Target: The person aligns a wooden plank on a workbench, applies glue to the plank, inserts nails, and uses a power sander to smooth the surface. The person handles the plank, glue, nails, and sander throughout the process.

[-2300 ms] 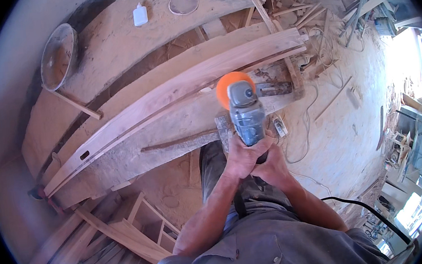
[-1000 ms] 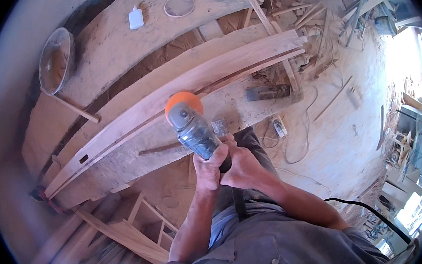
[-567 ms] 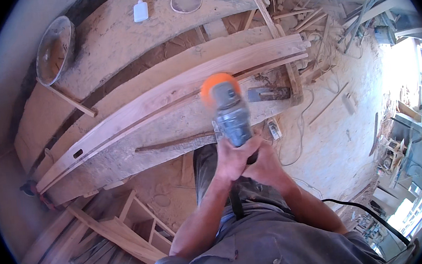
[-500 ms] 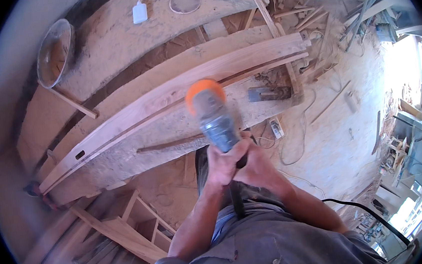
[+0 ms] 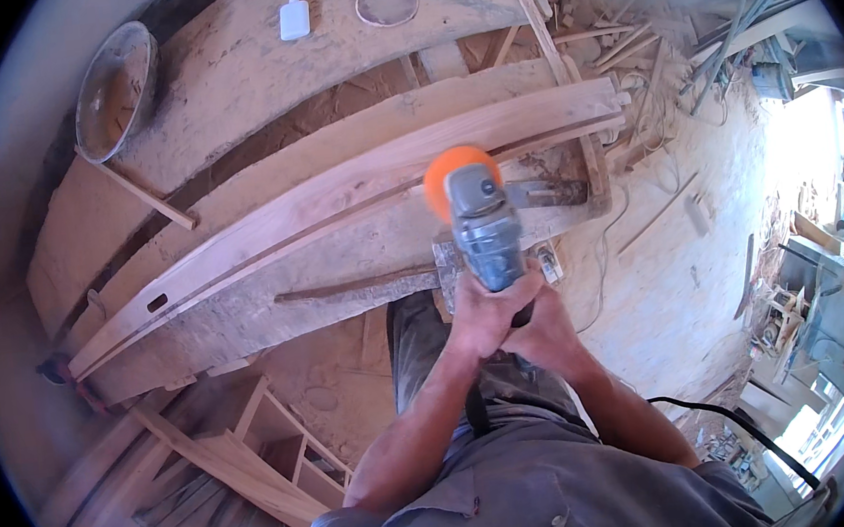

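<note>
Both my hands are wrapped around a grey angle grinder [image 5: 488, 236], which carries an orange disc [image 5: 440, 184] at its far end. My left hand [image 5: 479, 317] is closed on the body, and my right hand [image 5: 550, 331] is closed just behind it at the handle. The disc overlaps the near side of a long pale wooden board [image 5: 335, 189], toward its right end; whether it touches the wood I cannot tell. A small oblong slot [image 5: 156, 303] is cut near the board's left end. The board lies along a dusty workbench [image 5: 237, 332].
A narrow wooden strip [image 5: 354, 287] lies on the bench's near edge. On the far bench are a white bottle [image 5: 294, 19], a round disc [image 5: 387, 3] and a basin [image 5: 116, 94]. A wooden frame [image 5: 277, 447] stands at lower left. Offcuts [image 5: 624, 45] and a cable [image 5: 606, 272] lie on the floor.
The grinder and both hands have moved to the right along the board. My grip on the tool stays the same, and the view has shifted slightly.
</note>
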Demonstrator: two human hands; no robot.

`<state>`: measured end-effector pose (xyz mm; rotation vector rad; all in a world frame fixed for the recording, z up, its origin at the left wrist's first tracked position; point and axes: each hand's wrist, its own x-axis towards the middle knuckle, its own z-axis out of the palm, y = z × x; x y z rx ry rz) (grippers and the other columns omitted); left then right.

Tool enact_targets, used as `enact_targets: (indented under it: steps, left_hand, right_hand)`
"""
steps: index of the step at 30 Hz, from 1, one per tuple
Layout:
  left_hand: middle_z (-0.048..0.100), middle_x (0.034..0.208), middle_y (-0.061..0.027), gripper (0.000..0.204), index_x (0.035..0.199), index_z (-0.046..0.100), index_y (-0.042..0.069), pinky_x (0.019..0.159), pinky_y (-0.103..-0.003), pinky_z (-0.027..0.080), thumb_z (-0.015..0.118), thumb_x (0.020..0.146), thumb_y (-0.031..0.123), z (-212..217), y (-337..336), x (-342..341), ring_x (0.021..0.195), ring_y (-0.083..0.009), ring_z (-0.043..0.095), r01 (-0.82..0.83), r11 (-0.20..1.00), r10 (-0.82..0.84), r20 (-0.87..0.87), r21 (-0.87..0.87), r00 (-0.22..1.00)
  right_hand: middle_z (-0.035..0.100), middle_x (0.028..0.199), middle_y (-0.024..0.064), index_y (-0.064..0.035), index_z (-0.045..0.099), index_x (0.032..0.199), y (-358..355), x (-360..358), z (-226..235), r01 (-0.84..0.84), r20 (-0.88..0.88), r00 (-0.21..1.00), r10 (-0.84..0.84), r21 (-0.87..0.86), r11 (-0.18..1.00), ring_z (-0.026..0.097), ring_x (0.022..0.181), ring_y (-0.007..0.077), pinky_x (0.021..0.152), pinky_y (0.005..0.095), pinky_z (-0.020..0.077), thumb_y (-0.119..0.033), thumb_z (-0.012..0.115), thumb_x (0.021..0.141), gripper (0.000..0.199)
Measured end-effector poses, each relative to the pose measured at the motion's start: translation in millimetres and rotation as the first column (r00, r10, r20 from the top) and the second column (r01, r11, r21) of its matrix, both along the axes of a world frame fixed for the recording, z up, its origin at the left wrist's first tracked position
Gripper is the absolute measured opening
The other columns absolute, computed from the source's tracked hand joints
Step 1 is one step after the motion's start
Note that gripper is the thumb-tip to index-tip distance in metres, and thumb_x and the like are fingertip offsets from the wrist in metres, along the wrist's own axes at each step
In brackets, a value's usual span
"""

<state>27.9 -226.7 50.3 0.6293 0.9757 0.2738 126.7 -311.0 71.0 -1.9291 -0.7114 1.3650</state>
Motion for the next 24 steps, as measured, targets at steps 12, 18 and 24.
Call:
enact_targets:
  steps: [12,18,24]
  left_hand:
    - [0.074,0.101,-0.0069,0.028,0.110,0.073,-0.003,0.085,-0.032,0.056,0.078,0.088,0.013,3,5,-30,0.091,-0.0145,0.069,-0.174,0.985,0.174,0.042,-0.012,0.984]
    - [0.073,0.096,-0.0023,0.024,0.105,0.074,0.002,0.077,-0.032,0.056,0.080,0.087,0.017,-2,-5,5,0.084,-0.0105,0.067,-0.026,1.000,0.026,0.034,-0.005,0.999]
    - [0.073,0.106,-0.0109,0.042,0.113,0.069,-0.002,0.088,-0.036,0.057,0.081,0.083,0.026,3,16,-56,0.095,-0.0185,0.070,-0.193,0.980,0.194,-0.015,0.040,0.981]
  right_hand:
    - [0.070,0.112,0.0176,0.0026,0.060,0.128,13,-22,-12,-0.192,0.031,0.981,0.192,-0.014,0.981,0.070,0.106,0.0280,0.094,0.0386,0.0537,-0.016,0.086,0.069,0.067]
    - [0.068,0.117,0.0133,0.0001,0.063,0.124,5,-3,9,0.058,-0.023,0.998,-0.058,-0.001,0.998,0.067,0.109,0.0222,0.095,0.0381,0.0527,-0.013,0.087,0.067,0.063]
    - [0.069,0.116,0.0247,0.0000,0.055,0.133,37,-36,-4,-0.245,-0.007,0.969,0.245,0.001,0.969,0.071,0.106,0.0401,0.092,0.0449,0.0559,-0.017,0.081,0.071,0.069]
